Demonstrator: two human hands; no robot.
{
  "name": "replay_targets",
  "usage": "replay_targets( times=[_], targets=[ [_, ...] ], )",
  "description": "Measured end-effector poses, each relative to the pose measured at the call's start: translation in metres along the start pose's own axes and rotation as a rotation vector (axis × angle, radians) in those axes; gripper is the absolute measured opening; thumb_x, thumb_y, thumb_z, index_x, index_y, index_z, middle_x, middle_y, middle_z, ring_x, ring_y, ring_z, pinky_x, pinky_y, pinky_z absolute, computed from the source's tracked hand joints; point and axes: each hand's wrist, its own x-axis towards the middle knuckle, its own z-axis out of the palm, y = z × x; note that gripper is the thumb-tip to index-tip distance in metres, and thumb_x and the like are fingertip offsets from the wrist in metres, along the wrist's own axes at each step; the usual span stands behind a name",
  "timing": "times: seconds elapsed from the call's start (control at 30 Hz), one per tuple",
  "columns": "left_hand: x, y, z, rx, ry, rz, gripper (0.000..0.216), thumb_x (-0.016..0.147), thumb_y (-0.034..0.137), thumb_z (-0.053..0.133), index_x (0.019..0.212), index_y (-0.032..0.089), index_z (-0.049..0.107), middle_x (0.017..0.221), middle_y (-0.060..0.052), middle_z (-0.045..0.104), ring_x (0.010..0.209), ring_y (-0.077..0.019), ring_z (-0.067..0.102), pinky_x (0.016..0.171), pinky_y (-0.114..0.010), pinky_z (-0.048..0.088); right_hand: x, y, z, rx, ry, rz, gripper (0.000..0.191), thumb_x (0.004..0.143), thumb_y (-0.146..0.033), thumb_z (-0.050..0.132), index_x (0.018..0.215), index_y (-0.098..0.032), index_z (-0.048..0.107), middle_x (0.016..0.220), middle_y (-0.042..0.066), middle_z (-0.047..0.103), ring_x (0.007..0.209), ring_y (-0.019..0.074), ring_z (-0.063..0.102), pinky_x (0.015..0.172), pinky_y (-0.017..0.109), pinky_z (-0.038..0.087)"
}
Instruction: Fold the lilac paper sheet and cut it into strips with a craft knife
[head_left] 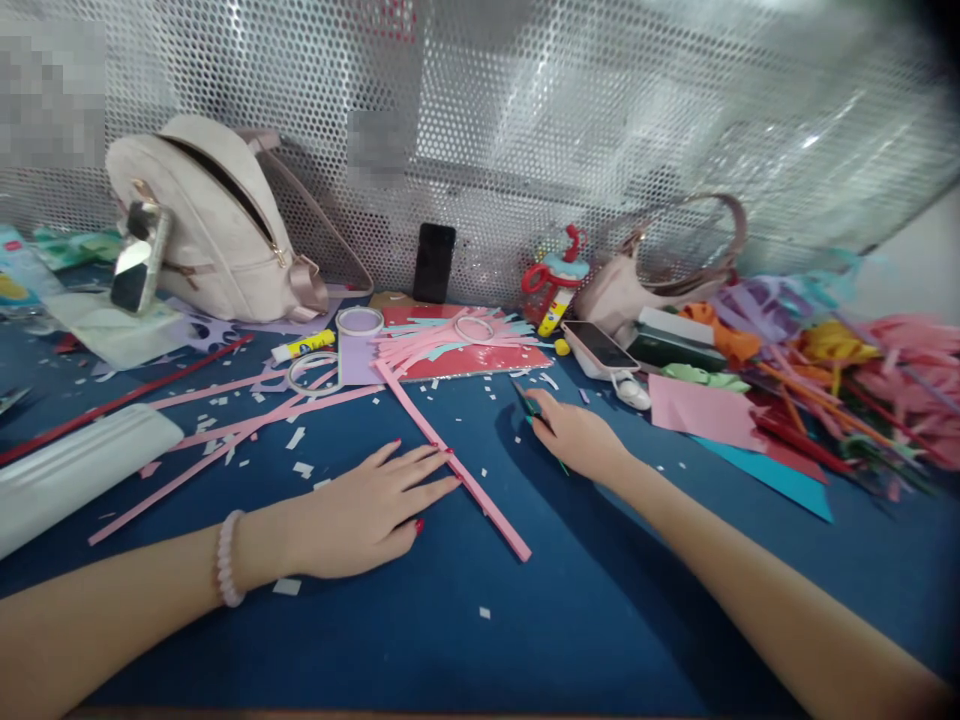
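My left hand (pixel 367 510) lies flat on the blue table, fingers stretched out, fingertips touching a long pink paper strip (pixel 487 500). The strip runs slantwise from the paper pile down towards the front. Over the table to the right, my right hand (pixel 577 435) is closed around a slim dark pointed tool with green parts (pixel 523 397); its kind is mostly hidden by the fingers. Beyond both hands, pink and light blue fringed paper (pixel 427 340) rests on a red sheet (pixel 480 365), with a tape ring (pixel 475 329) on top.
Left: a white backpack (pixel 202 230), a glue stick (pixel 304 346), tape rolls (pixel 315 372), a white case-like object (pixel 82 465). Back: an upright phone (pixel 435 262). Right: a cup (pixel 555 280), another phone (pixel 600 345), a handbag (pixel 630 280), colourful paper (pixel 907 380). White scraps lie scattered.
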Motion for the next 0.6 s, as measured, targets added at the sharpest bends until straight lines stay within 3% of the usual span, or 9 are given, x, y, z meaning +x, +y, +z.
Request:
replay_targets(
  times=[0.17,0.3,0.37,0.5,0.6],
  targets=[
    [-0.001,-0.002,0.002,0.018,-0.01,-0.014,0.053,0.097,0.021,0.038,0.149,0.025,0.03,0.156,-0.005,0.026,0.143,-0.0267,0.025,0.115,-0.053,0.02,-0.024,0.0,-0.005,0.123,0.026,-0.057,0.037,0.091,-0.022,0.042,0.127,-0.018,0.047,0.097,0.008,0.069,0.087,0.0209,0.066,0.073,0.031,0.048],
    [-0.001,-0.001,0.001,0.032,0.069,-0.014,0.048,0.095,0.022,0.041,0.144,0.023,0.04,0.149,-0.01,0.04,0.136,-0.0295,0.035,0.112,-0.056,0.024,-0.061,-0.002,-0.013,0.393,0.154,-0.12,0.013,0.087,-0.025,0.049,0.095,-0.022,0.059,0.083,0.004,0.067,0.069,0.0167,0.063,0.062,0.027,0.05],
    [-0.001,0.0,0.001,0.047,0.133,0.001,0.045,0.094,0.022,0.042,0.139,0.021,0.046,0.141,-0.012,0.048,0.13,-0.0295,0.041,0.111,-0.056,0.026,-0.086,-0.005,-0.015,0.402,0.261,-0.214,0.01,0.086,-0.022,0.048,0.083,-0.022,0.057,0.079,0.004,0.065,0.068,0.0165,0.063,0.063,0.027,0.051],
    [-0.001,0.0,-0.002,0.048,0.268,0.022,0.04,0.095,0.023,0.043,0.134,0.017,0.051,0.135,-0.014,0.051,0.126,-0.0283,0.044,0.111,-0.051,0.03,-0.135,-0.013,-0.014,0.216,0.401,-0.339,0.017,0.092,-0.019,0.043,0.095,-0.023,0.059,0.075,0.004,0.068,0.059,0.0163,0.063,0.053,0.026,0.048],
    [0.0,0.0,-0.004,0.039,0.271,0.015,0.041,0.096,0.026,0.042,0.136,0.017,0.048,0.141,-0.014,0.047,0.131,-0.0288,0.041,0.112,-0.051,0.028,-0.16,-0.016,-0.009,0.036,0.418,-0.459,0.029,0.094,-0.014,0.039,0.113,-0.022,0.059,0.069,0.002,0.066,0.05,0.0148,0.059,0.048,0.027,0.043]
  ],
)
